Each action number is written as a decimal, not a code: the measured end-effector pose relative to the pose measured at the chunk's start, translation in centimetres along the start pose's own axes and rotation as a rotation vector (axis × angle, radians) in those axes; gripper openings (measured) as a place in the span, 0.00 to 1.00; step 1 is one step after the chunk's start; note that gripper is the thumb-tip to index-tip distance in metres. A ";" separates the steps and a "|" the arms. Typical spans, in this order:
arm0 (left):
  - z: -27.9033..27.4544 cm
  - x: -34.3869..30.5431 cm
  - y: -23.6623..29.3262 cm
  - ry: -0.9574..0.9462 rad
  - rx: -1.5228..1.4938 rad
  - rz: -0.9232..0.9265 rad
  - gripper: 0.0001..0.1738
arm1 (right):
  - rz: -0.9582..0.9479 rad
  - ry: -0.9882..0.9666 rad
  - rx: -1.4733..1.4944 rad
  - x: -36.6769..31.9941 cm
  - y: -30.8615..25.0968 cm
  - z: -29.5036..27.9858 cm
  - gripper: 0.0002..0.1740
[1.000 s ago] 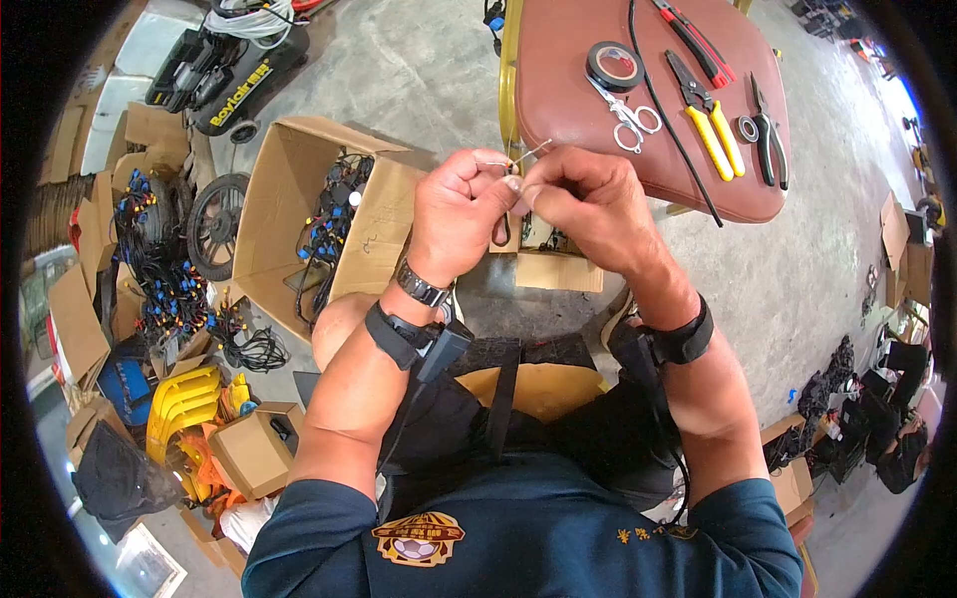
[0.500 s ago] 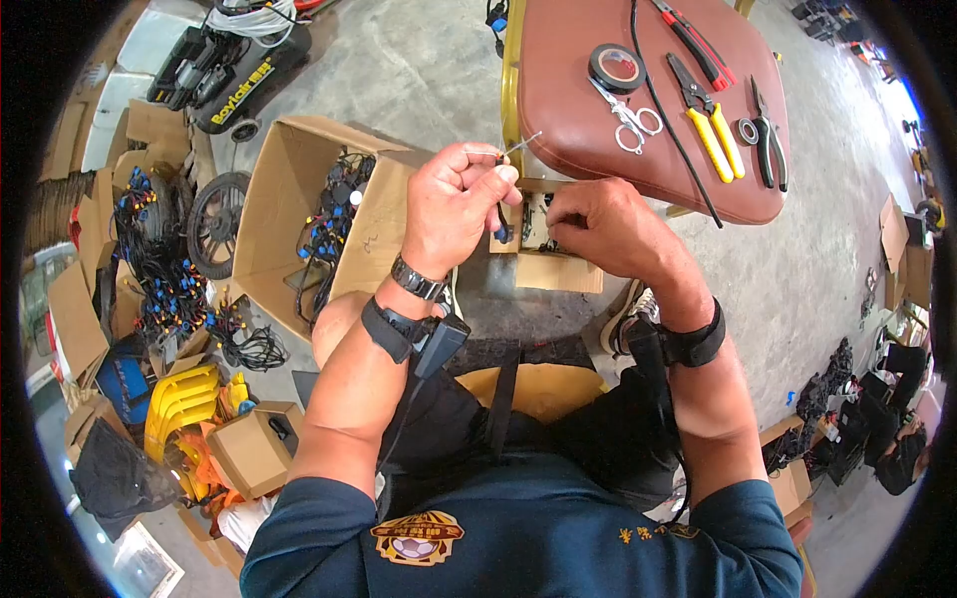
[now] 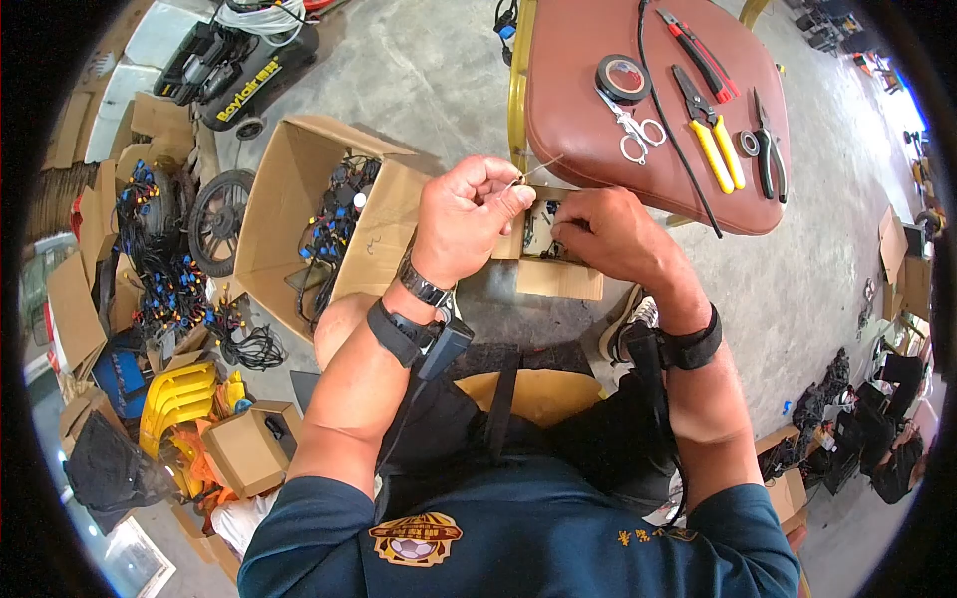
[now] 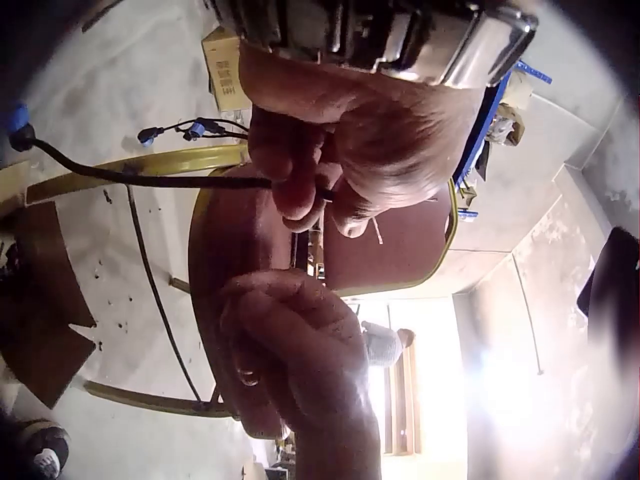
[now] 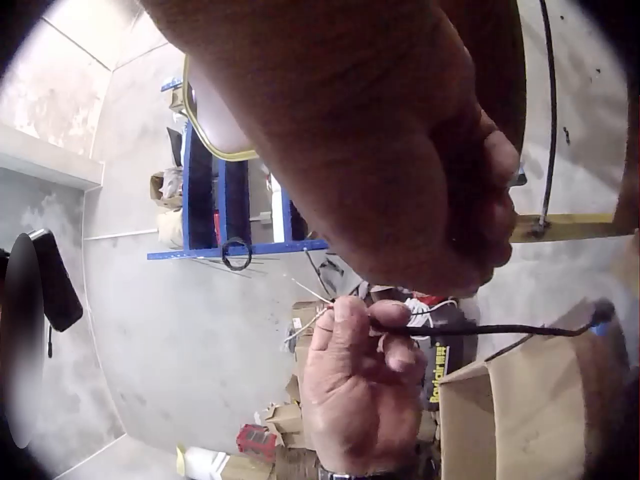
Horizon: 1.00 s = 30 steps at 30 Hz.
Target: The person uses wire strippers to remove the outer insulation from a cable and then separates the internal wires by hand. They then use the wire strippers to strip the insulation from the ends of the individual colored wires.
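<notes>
My left hand [image 3: 464, 214] pinches a black cable [image 4: 150, 182] between thumb and fingers. Thin bare wire ends [image 3: 546, 163] stick out past the fingertips towards the chair. In the left wrist view the cable runs off to a blue connector [image 4: 18, 125]. My right hand [image 3: 618, 234] hovers apart from the cable, over a small cardboard box [image 3: 560, 280] with little bits inside. Its fingers are loosely bent, and nothing shows between them.
A brown chair seat [image 3: 568, 125] bears black tape [image 3: 603, 88], scissors [image 3: 633, 135], a utility knife [image 3: 701, 60], yellow-handled wire strippers [image 3: 718, 149], pliers [image 3: 768, 159] and a loose black cable [image 3: 680, 149]. A large cardboard box [image 3: 379, 234] of cables stands left, near an air compressor [image 3: 244, 95].
My right hand has let go of the wire ends and moved right, over the small box. The left hand keeps its pinch on the cable, its wire ends swung slightly towards the chair.
</notes>
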<state>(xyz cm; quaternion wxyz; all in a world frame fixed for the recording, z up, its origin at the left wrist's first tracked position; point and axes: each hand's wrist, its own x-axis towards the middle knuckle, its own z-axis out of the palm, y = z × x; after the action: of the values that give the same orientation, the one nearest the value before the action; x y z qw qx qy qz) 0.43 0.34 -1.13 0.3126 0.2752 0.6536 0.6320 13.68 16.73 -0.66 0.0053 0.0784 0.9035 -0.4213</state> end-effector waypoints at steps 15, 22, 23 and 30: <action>0.8 -0.5 0.8 -0.050 0.288 0.248 0.06 | 0.220 0.180 0.844 0.6 -2.1 -1.4 0.09; 0.7 -0.6 1.1 -0.094 0.362 0.256 0.07 | 0.231 0.224 0.742 0.5 -2.6 -1.6 0.08; 0.7 -0.7 1.3 -0.104 0.379 0.249 0.07 | 0.219 0.238 0.738 0.5 -2.5 -1.5 0.08; 0.6 -0.4 1.9 -0.166 0.365 0.364 0.06 | 0.222 0.236 0.646 0.5 -2.0 -1.8 0.10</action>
<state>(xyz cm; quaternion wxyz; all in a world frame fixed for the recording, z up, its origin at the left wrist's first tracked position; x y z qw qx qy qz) 1.04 0.54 0.84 0.1917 0.4907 0.6687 0.5248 12.98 16.91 2.00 -0.0785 0.2219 0.7042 -0.6699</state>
